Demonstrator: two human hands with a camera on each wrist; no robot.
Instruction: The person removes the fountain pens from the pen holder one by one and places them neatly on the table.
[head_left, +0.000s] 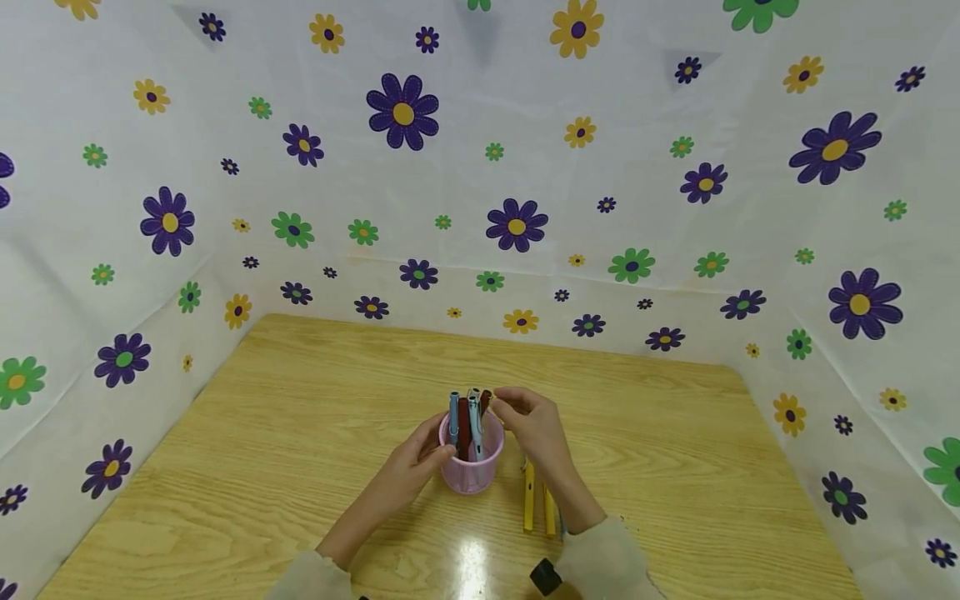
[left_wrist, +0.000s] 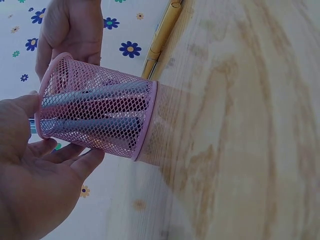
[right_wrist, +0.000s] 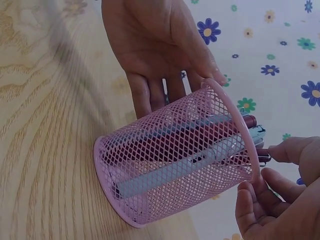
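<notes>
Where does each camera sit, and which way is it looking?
Head: worn on the head, looking forward and down at the table; left hand, right hand and both sleeves show.
Left wrist: worn there, facing the pink mesh cup; both hands show.
Right wrist: worn there, facing the cup's other side; both hands show.
Both wrist views share the pens inside the cup.

The cup (head_left: 468, 479) is mesh resembling coated metal; its pens (head_left: 464, 429) look smooth, faintly glossy. The wood-grained table (head_left: 675, 442) shines at six o'clock from the cup, and the sleeves (head_left: 611, 558) look like matt cloth.
</notes>
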